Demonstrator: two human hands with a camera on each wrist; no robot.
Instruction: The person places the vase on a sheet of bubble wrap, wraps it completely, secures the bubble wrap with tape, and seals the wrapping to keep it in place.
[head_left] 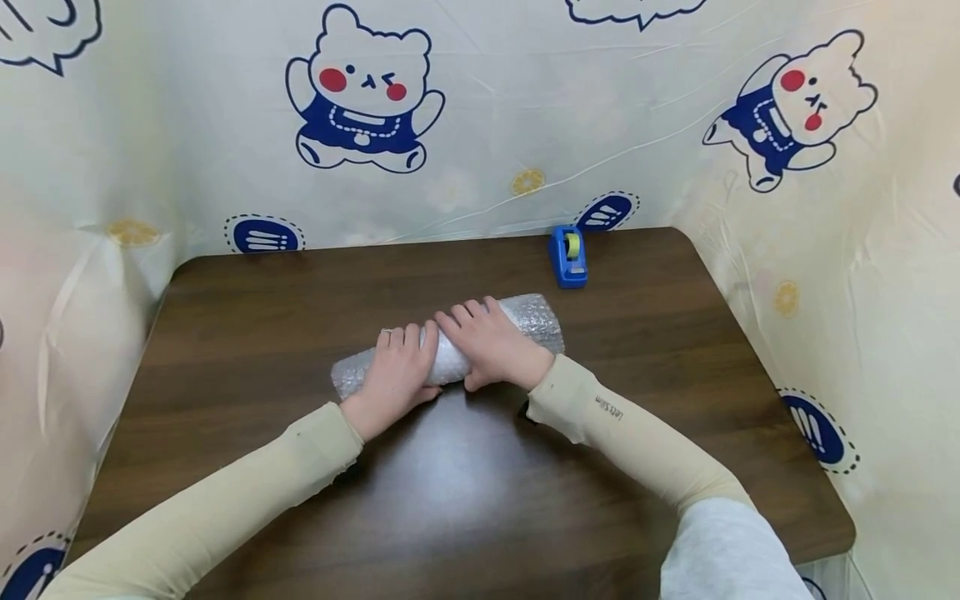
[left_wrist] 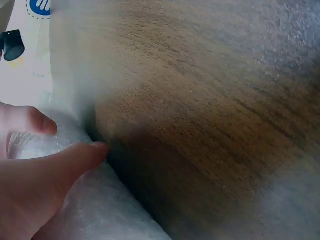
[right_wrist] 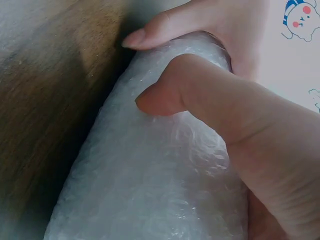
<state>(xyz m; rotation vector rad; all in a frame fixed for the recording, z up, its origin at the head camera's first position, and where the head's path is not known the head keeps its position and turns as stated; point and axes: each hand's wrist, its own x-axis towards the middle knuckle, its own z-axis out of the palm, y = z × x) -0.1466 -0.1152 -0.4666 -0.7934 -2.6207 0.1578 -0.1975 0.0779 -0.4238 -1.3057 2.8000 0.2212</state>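
Note:
A bubble wrap roll [head_left: 451, 360] lies slantwise on the brown table, its right end farther back than its left. My left hand [head_left: 397, 365] grips it left of the middle, fingers over the top and thumb on the near side. Close beside it, my right hand [head_left: 497, 346] holds the roll the same way. In the right wrist view the bubbly plastic [right_wrist: 145, 165] fills the middle, and the right thumb [right_wrist: 200, 90] is bent against it. The left wrist view shows the left thumb [left_wrist: 70, 167] along the roll. What is inside the wrap, if anything, is hidden.
A blue tape dispenser [head_left: 568, 260] with yellowish tape stands at the back of the table [head_left: 247, 308], right of the roll. Pale curtains [head_left: 495, 100] printed with bears hang behind and at both sides of the table.

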